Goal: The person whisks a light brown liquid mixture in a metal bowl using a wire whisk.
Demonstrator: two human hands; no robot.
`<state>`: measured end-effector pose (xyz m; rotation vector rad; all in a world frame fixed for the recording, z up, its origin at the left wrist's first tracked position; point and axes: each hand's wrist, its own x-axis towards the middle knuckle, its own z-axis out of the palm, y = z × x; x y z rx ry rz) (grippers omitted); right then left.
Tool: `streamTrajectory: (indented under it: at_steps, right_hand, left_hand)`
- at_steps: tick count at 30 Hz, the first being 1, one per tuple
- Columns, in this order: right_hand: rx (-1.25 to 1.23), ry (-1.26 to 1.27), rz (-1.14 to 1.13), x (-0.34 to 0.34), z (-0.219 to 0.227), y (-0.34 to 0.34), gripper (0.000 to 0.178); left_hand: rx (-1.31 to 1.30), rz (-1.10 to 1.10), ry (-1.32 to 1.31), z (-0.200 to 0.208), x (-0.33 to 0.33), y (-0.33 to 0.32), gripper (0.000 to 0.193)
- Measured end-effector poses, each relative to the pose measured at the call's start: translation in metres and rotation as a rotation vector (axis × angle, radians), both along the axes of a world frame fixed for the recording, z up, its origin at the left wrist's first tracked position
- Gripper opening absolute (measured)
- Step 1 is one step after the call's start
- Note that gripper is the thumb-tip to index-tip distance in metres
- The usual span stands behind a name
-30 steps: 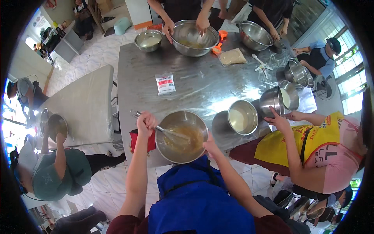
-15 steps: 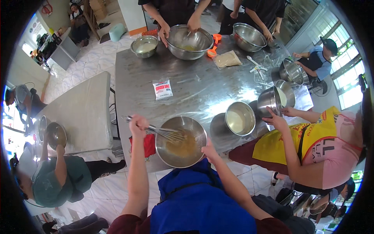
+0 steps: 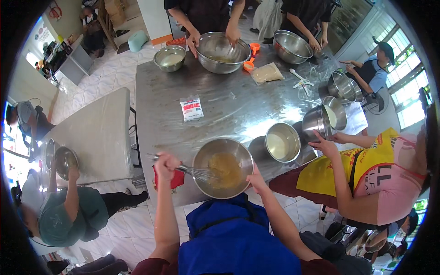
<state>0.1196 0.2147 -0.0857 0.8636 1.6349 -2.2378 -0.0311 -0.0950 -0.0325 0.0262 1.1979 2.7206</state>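
Note:
My left hand [image 3: 167, 166] is closed round the handle of a wire whisk [image 3: 201, 173]. The whisk's loops reach into a steel mixing bowl [image 3: 204, 153] and touch a yellowish-brown liquid [image 3: 228, 170] at its bottom. With fingers over the rim, my right hand [image 3: 257, 180] grips the bowl on its right side. The bowl stands near the front edge of the steel table, slightly tilted toward me. A red cloth [image 3: 175, 178] lies beside it, partly behind my left wrist.
A white salt packet [image 3: 191, 109] lies beyond my bowl on the steel table [image 3: 160, 133]. To the right stands a steel pot [image 3: 283, 143] of pale liquid. A person in a yellow apron [image 3: 362, 160] tilts another pot [image 3: 316, 123]. Across the table, someone works in a bowl [image 3: 223, 52].
My bowl has shifted right, and my right hand has moved with it. My left hand has gone slightly lower and right; the whisk has swung lower in the bowl.

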Motion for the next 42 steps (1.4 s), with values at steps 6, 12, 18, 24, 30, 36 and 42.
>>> streamTrajectory:
  at_steps: [6,12,18,24,30,36,42]
  right_hand:
    - [0.085,0.086,0.043,0.002,-0.029,-0.007,0.09]
    - [-0.068,-0.021,0.007,0.01,-0.015,-0.012,0.088]
    - [-0.018,0.018,0.011,0.002,-0.015,-0.016,0.084]
    - [0.142,0.006,0.05,-0.006,-0.025,-0.029,0.083]
    - [-0.014,0.021,0.028,-0.006,-0.011,-0.022,0.081]
    - [0.148,0.077,0.099,-0.012,-0.042,-0.025,0.085]
    - [0.078,0.017,0.097,-0.007,-0.028,-0.043,0.088]
  left_hand:
    - [0.07,0.078,-0.017,-0.001,0.008,0.046,0.032]
    - [-0.059,0.168,-0.046,0.008,0.012,-0.002,0.031]
    - [0.031,0.182,-0.122,0.001,0.047,0.012,0.033]
    - [-0.002,0.412,-0.017,-0.004,0.03,0.021,0.033]
    - [-0.239,0.338,0.086,0.042,0.051,0.002,0.037]
    - [0.001,0.288,0.013,0.011,0.053,0.022,0.035]
    - [-0.116,0.415,0.041,0.021,0.038,-0.027,0.035]
